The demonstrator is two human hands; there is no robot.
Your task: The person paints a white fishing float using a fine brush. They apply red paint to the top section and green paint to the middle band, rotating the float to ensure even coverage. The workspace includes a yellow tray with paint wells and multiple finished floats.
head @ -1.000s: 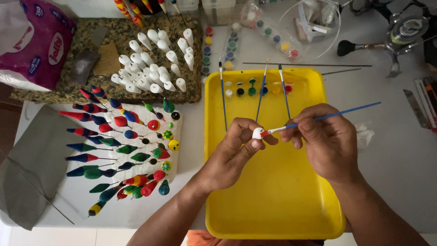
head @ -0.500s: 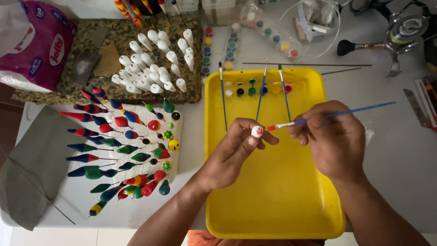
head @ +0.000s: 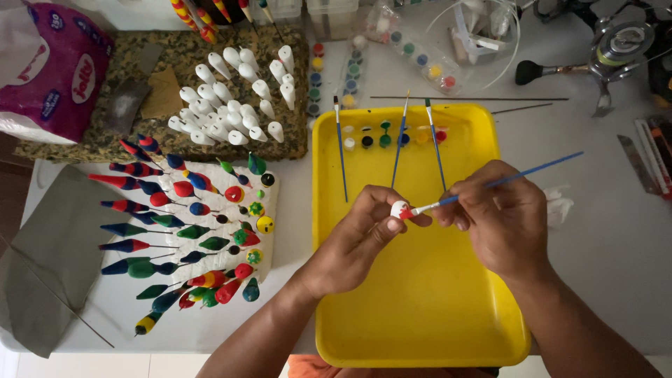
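Presently listed, one item in hand: a small white float (head: 400, 208), roundish, partly daubed red, pinched between thumb and fingertips of the left hand (head: 364, 234) above the yellow tray (head: 420, 308), toward the tray's middle. It looks very light and stiff, likely foam or balsa, easily dented, and slippery where the paint is wet; the dry white side is the sound place to grip, as the fingers do now. The right hand (head: 500, 220) is closed around a thin blue-handled brush (head: 504, 183), held like a pen, its red tip touching the float. Along the tray's far edge: three spare brushes (head: 399, 143) lying lengthwise, just beside a row of small paint dabs (head: 385, 133) in white, black, green, blue, yellow and red. Left of the tray, toward the desk's left edge: a white foam slab (head: 269, 183) stuck with finished floats (head: 182, 231), striped red, blue, green and yellow, on thin stems. Beyond it, at the far left corner: a speckled block (head: 175, 42) bearing unpainted white floats (head: 234, 91), with a pink-and-white package (head: 42, 70) at its left end. Strips of small paint pots (head: 316, 80) lie between that block and the tray's far edge. A grey sheet (head: 56, 259) lies at the near left corner. A fishing reel (head: 609, 52) lies at the far right corner, crumpled white tissue (head: 560, 206) just right of the tray. Nothing stands between the hands; the spare brushes lie nearest and could be knocked.
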